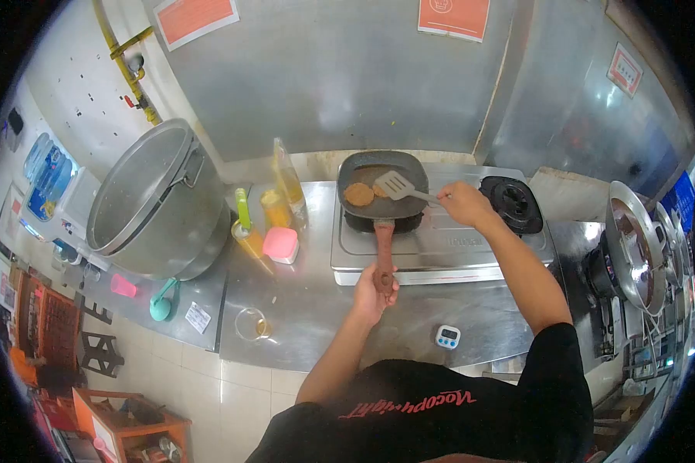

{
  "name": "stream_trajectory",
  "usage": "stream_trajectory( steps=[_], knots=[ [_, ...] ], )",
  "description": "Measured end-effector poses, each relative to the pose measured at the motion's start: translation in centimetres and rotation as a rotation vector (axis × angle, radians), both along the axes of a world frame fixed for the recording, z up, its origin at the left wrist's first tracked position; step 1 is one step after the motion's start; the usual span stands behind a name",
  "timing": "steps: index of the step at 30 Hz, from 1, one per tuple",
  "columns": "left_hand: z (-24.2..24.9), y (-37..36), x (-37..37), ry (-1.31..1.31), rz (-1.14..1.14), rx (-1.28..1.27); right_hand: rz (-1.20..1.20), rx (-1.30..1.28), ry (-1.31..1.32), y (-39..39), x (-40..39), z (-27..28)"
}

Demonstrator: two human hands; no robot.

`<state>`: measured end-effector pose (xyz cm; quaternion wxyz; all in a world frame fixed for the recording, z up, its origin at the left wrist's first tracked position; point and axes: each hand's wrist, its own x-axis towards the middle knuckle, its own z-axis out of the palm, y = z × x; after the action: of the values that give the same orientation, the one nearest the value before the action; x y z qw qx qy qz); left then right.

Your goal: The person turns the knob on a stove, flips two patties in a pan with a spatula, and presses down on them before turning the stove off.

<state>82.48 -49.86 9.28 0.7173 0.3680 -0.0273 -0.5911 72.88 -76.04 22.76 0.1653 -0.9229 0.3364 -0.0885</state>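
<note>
A dark square frying pan (378, 166) sits on the left burner of a steel two-burner stove (455, 245). My left hand (374, 295) is wrapped around the pan's reddish-brown handle (384, 251). My right hand (465, 204) grips a slotted spatula (396, 185) by its handle. The spatula's head is inside the pan, partly over a brown piece of food (379, 190). Another round brown piece (358, 194) lies beside it on the left.
Left of the stove stand a pink-lidded container (281, 245), yellow bottles (289, 185) and a large metal pot (158, 201). A clear cup (252, 324) and white timer (448, 336) lie near the front edge. Metal pans (633, 247) stand at right.
</note>
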Motion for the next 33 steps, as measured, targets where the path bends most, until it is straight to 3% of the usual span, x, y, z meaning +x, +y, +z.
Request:
stream_trajectory(
  steps=[4,9,19,21,25,27,33],
  knots=[
    [-0.4,0.4,0.0,0.022,0.000,0.045,-0.001,0.028,0.106,-0.5,0.5,1.1],
    [0.7,0.1,-0.2,-0.187,-0.067,0.015,-0.031,-0.034,0.051,-0.9,2.0,2.6],
    [0.4,0.6,-1.5,-0.136,-0.011,0.027,-0.043,-0.005,0.128,1.2,1.8,2.7],
    [0.3,0.4,-1.3,-0.128,-0.019,0.024,-0.008,-0.181,0.058,2.9,2.4,3.9],
    [0.1,0.2,-1.3,-0.153,-0.039,0.036,0.059,-0.033,-0.030,5.8,4.0,4.1],
    [0.3,-0.4,-0.9,-0.162,-0.035,0.017,0.006,-0.082,0.114,5.3,4.8,3.5],
    [0.5,-0.3,-0.9,-0.218,-0.054,0.012,-0.027,-0.056,0.168,3.3,2.5,3.7]
  ],
)
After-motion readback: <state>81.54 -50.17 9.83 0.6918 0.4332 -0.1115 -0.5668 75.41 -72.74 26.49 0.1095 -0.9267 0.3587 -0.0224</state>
